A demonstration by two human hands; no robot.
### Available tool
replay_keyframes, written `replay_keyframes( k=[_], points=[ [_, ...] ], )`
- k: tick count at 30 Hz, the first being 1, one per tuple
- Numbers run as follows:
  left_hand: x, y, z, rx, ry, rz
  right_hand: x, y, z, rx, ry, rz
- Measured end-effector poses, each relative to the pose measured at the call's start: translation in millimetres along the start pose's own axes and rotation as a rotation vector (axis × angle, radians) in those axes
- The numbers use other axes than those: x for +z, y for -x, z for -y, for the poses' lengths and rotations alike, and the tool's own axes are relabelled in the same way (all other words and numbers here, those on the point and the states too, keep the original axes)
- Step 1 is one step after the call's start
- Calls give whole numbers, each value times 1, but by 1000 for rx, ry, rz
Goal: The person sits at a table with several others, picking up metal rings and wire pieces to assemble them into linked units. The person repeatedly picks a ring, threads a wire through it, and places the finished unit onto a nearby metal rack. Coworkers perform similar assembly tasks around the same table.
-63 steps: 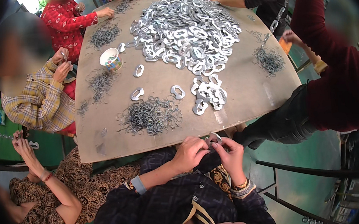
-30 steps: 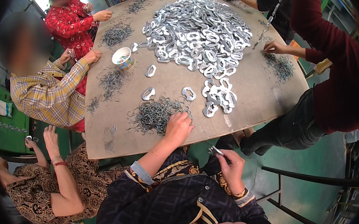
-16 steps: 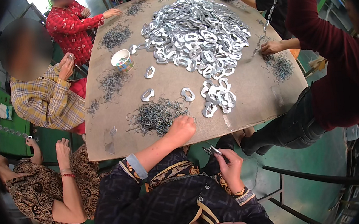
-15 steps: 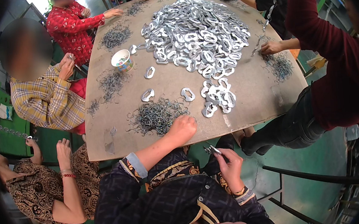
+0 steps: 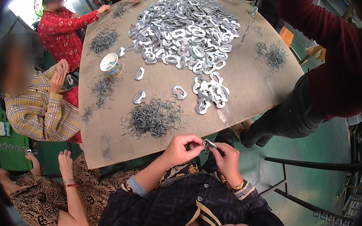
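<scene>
Just off the table's front edge, my right hand (image 5: 227, 158) pinches a small silver metal link (image 5: 210, 143) between thumb and fingers. My left hand (image 5: 182, 150) is closed in a pinch against the link's left side. Whatever its fingertips hold is too small to make out. Beyond my left hand lies a pile of thin, bent grey wire hooks (image 5: 152, 118). Two loose flat oval links, a nearer one (image 5: 179, 92) and another (image 5: 139, 97), lie behind this pile. To their right is a small cluster of silver links (image 5: 212, 93).
The table (image 5: 249, 93) carries a large heap of links (image 5: 185, 25). A paper cup (image 5: 111, 64) stands at its left, near more hook piles (image 5: 104, 89). Other people work around it; a person in a dark red sleeve (image 5: 336, 50) stands close at right. A black metal rail (image 5: 312, 165) runs at lower right.
My left hand has left the hook pile and come back to meet the link in my right hand. The view has shifted slightly; at far right, a co-worker's hand has left the table.
</scene>
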State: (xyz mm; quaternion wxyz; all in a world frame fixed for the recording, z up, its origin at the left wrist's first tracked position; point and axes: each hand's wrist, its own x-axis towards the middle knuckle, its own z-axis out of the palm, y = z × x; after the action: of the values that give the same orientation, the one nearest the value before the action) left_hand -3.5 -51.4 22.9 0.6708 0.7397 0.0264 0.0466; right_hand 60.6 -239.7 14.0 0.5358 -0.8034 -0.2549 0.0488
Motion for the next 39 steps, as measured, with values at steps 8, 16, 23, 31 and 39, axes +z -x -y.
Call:
replay_keyframes(
  k=[8, 16, 23, 31, 39],
  points=[
    [16, -10, -6, 418, -274, -125, 0, 0, 4, -26, 39, 46],
    [16, -2, 4, 455, -190, 3, -28, -24, -15, -203, -86, 234],
    [23, 4, 4, 476, -200, 48, -16, -104, -63, 160, 187, -61],
    [29, 10, 10, 469, -237, 34, 10, -168, -108, 7, 407, -35],
    [33, 11, 19, 426, -249, 18, -9, -168, -118, 156, 235, 37]
  ],
)
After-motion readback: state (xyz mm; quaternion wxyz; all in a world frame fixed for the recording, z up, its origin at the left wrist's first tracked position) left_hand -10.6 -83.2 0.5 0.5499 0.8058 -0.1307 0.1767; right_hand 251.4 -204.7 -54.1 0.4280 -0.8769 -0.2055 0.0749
